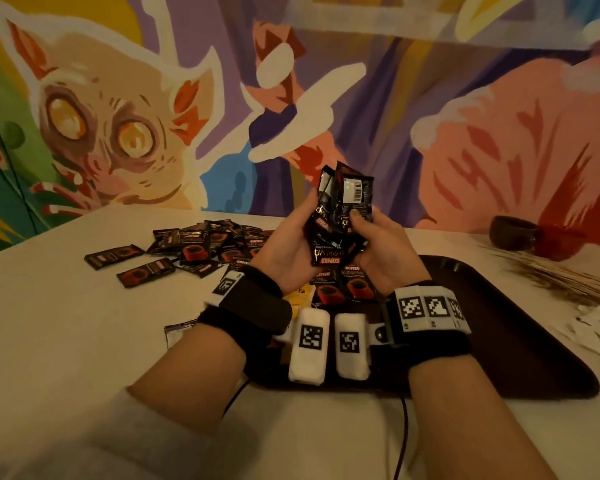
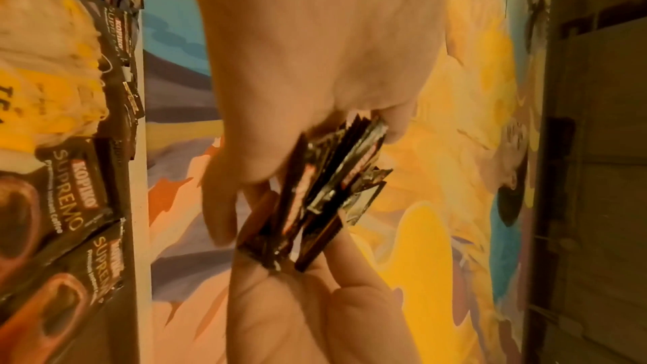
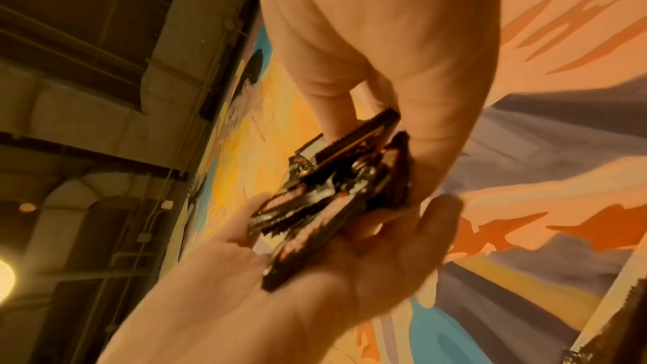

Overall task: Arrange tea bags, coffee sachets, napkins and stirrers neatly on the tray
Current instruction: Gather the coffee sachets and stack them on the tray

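Both hands hold a bundle of black coffee sachets upright above the dark brown tray. My left hand grips its left side and my right hand pinches its right side, thumb on the front. The wrist views show the bundle's edges fanned unevenly between the two hands. More sachets lie flat on the tray under my hands, beside a yellow tea bag. A loose pile of sachets lies on the table to the left.
Wooden stirrers and white napkins lie on the table right of the tray. A dark bowl and a red cup stand at the back right. A painted wall runs along the table's far edge.
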Tool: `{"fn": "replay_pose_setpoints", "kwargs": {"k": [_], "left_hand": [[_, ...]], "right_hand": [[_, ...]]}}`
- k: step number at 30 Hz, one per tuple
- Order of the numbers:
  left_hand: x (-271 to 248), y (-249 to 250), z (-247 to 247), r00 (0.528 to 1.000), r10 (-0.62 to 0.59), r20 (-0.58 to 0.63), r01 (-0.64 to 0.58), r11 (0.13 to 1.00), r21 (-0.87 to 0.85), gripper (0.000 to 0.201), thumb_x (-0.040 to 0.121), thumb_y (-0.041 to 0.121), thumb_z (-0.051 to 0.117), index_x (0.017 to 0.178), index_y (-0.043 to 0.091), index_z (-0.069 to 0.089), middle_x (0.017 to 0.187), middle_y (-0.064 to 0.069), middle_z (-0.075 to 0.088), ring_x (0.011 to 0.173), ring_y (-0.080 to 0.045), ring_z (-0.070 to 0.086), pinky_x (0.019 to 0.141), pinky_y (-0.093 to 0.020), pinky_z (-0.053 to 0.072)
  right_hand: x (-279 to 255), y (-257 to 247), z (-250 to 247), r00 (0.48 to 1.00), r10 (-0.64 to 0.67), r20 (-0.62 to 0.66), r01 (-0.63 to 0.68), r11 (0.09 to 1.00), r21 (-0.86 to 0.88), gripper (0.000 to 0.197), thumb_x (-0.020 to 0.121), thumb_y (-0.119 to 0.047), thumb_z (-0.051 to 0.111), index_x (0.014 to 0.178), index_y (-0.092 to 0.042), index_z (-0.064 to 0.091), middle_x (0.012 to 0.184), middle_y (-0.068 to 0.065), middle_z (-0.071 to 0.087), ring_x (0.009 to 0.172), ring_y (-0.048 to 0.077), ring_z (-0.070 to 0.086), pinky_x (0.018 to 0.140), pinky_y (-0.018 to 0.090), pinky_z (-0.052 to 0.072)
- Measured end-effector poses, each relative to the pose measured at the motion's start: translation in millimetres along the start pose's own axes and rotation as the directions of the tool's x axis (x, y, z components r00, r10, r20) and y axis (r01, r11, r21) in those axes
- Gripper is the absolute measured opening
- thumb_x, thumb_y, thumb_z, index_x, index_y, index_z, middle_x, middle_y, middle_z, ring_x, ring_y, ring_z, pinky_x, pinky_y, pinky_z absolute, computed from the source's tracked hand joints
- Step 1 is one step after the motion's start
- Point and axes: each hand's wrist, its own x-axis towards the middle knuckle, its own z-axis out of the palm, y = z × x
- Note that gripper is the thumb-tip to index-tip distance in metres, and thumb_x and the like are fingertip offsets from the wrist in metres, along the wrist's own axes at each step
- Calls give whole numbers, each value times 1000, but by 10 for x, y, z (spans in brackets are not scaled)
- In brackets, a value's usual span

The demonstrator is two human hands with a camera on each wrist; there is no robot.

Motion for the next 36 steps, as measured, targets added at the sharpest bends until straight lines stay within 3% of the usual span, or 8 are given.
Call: {"fn": "replay_pose_setpoints", "kwargs": {"k": [4, 8, 11, 16, 22, 25, 29, 36], "left_hand": [[-17, -30, -69, 998, -25, -51, 28, 998, 59, 52, 92, 45, 46, 139, 23, 46, 134, -12, 56, 112, -32, 60, 93, -55, 47], [-32, -16, -83, 994, -60, -90, 64, 997, 46, 33, 96, 35, 47, 123, 21, 59, 111, -8, 67, 90, -23, 67, 71, -38, 55], [-46, -26, -97, 992, -51, -113, 61, 994, 87, 36, 95, 27, 50, 129, 18, 54, 111, -11, 65, 93, -25, 66, 63, -35, 58], [-68, 31, -83, 991, -57, -123, 70, 991, 110, 24, 97, 23, 47, 111, 10, 61, 102, -12, 65, 88, -25, 64, 62, -34, 56], [-3, 38, -78, 985, -8, -174, 36, 987, 158, 60, 93, 64, 26, 117, 23, 62, 106, -8, 71, 92, -24, 67, 69, -37, 52], [10, 31, -91, 972, 65, -224, -19, 979, 202, 45, 98, 49, 37, 120, 18, 61, 113, -10, 69, 92, -25, 67, 69, -38, 56], [48, 6, -136, 943, 187, -276, -104, 952, 289, 25, 97, 29, 53, 115, 15, 62, 107, -11, 69, 98, -30, 66, 69, -37, 57], [24, 66, -158, 960, 158, -230, -82, 948, 309, 57, 83, 57, 51, 122, 17, 62, 115, -9, 69, 108, -26, 65, 88, -43, 53]], "right_hand": [[-10, -7, 14, 997, -72, -24, 69, 990, -122, 31, 95, -3, 46, 123, -13, 55, 103, 0, 65, 96, 15, 62, 80, 32, 51], [-28, -27, -36, 996, -83, -18, 80, 986, -147, 40, 92, 2, 48, 130, -9, 52, 112, 3, 64, 99, 16, 61, 84, 33, 50], [-35, -10, -60, 999, -33, 24, 35, 995, -96, 40, 91, 3, 47, 130, -7, 52, 122, 12, 62, 113, 28, 58, 97, 44, 47], [-47, -10, -43, 996, -13, 89, 15, 1000, -12, 42, 91, 4, 45, 132, -5, 48, 126, 16, 59, 117, 30, 57, 96, 43, 48], [-55, 1, 23, 995, -28, 100, 24, 999, 40, 44, 90, 8, 45, 133, -2, 46, 126, 17, 58, 110, 28, 59, 83, 38, 53], [-61, -8, 36, 994, -30, 110, 20, 996, 90, 43, 91, 8, 43, 132, -3, 47, 124, 17, 59, 109, 28, 60, 86, 41, 53], [-76, -14, 52, 992, -23, 128, 12, 996, 88, 39, 93, 6, 41, 130, -4, 48, 111, 10, 63, 93, 21, 63, 60, 28, 54], [-80, -3, 50, 997, -19, 77, 12, 996, 91, 39, 92, 8, 42, 129, -2, 47, 113, 11, 61, 90, 21, 62, 56, 24, 53]]}}
